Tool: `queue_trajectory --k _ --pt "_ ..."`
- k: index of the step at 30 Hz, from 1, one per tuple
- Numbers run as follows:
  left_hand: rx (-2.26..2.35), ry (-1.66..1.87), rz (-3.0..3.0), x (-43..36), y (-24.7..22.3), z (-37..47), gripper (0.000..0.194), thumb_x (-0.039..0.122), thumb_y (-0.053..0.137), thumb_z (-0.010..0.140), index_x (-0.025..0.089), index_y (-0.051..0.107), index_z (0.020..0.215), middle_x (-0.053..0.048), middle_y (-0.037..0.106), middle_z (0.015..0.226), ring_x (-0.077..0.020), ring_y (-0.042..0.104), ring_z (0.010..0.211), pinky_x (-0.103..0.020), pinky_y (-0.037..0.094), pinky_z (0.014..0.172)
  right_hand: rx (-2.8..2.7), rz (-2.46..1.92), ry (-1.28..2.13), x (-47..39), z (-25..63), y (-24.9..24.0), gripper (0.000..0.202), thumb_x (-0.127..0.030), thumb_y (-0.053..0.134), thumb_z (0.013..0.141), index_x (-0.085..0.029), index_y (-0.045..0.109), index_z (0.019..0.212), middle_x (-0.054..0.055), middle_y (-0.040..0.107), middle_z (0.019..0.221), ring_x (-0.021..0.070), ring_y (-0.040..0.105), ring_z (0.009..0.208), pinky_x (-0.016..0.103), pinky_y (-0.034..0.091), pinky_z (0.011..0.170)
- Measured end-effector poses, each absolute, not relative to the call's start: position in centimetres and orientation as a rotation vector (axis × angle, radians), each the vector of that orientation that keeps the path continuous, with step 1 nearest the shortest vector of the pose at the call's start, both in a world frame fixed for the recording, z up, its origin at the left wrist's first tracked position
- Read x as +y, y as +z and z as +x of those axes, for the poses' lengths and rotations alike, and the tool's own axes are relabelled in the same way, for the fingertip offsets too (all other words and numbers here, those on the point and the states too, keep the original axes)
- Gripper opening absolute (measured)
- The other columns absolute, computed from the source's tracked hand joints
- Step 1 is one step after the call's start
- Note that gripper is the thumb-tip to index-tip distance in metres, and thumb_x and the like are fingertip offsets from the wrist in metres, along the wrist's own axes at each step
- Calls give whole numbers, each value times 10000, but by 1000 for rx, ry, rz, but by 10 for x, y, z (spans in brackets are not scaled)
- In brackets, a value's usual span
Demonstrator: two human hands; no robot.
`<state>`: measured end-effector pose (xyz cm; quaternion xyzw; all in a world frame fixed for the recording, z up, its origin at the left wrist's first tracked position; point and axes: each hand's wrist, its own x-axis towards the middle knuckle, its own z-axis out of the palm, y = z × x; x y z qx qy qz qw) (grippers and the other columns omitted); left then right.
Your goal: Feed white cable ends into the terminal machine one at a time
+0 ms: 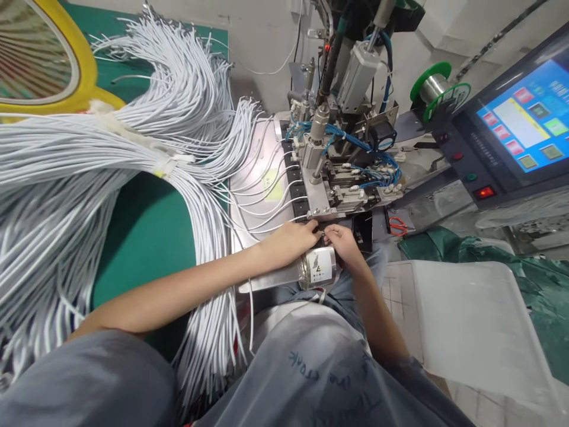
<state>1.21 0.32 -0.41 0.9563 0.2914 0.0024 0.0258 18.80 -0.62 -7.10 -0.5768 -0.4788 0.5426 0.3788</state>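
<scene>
My left hand (293, 242) reaches across to the near end of the machine (317, 157), fingers closed in a pinch. Facing it, my right hand (343, 244) pinches too, and the fingertips of both hands almost meet. A tiny metallic piece shows between them, too small to name. Just below the hands is a clear jar (319, 267) with a white label. Several white cables (262, 210) run from a large bundle (200, 196) over a metal plate (255, 270) into the black slots (299, 190) along the machine's left side.
A green-rimmed spool of silvery wire (435, 90) and a lit touch screen (524, 118) stand at the right. Orange-handled scissors (397, 225) lie beyond my right hand. A translucent bin (471, 320) is at my right. A yellow-framed fan (86, 65) stands at the far left.
</scene>
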Motion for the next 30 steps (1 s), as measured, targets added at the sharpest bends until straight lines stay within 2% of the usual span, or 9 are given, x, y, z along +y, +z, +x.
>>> queue_trajectory --k 4,7,13,16,20,22,24,26,30 --pt "990 -68 2958 -3 5 12 240 4 436 791 92 650 855 -118 611 833 -190 609 627 -285 362 499 -1322 -1439 1379 -5 187 -76 339 -505 522 714 -206 424 587 -57 403 504 86 368 469 223 326 464" --pt "1059 -129 2921 -4 11 10 232 -4 440 776 101 631 696 -110 608 684 -218 612 639 -287 342 495 -1379 -1466 1325 -3 190 -78 292 -467 491 731 -213 422 604 -54 387 511 99 363 482 233 312 474" --pt "1252 -156 2844 -2 15 7 275 -36 396 784 76 647 762 -158 634 807 -233 618 667 -299 370 533 -1283 -1584 664 -50 177 -49 231 -353 414 834 -199 497 683 -17 456 600 123 412 560 251 331 542" --pt "1350 -209 2803 -3 18 7 295 -29 370 800 45 650 857 -195 633 869 -265 626 734 -317 386 557 -1427 -1575 884 -94 148 -39 234 -341 456 844 -198 569 696 -16 496 558 124 428 517 253 319 512" --pt "1348 -243 2820 -4 17 8 324 -31 344 813 46 653 877 -198 632 868 -278 624 768 -310 361 550 -1824 -1265 1654 -127 104 -52 232 -343 510 822 -195 608 671 -12 592 577 122 507 498 243 352 516" --pt "1373 -228 2820 -5 15 8 331 -37 344 807 52 659 856 -192 632 860 -271 621 749 -305 347 540 -1901 -1122 1890 -130 90 -60 242 -321 490 830 -188 575 647 -20 587 572 113 518 486 230 350 507" --pt "1366 -187 2834 -8 14 9 315 -31 364 800 60 665 819 -175 632 825 -257 615 719 -303 342 539 -1955 -1107 1873 -129 89 -60 246 -273 464 836 -186 538 618 -27 567 557 107 513 503 218 335 511" --pt "1285 -90 2845 -12 14 12 270 26 402 827 71 665 782 -145 629 790 -231 608 680 -302 341 537 -2020 -1200 1670 -126 100 -51 254 -235 442 843 -187 516 604 -30 543 544 104 487 526 217 316 525" --pt "1039 194 2772 -21 18 18 336 272 422 921 105 657 748 -83 625 788 -164 589 634 -286 344 527 -2059 -1447 1252 -113 141 -25 284 -205 421 849 -185 494 575 -28 489 524 104 413 527 241 265 520"
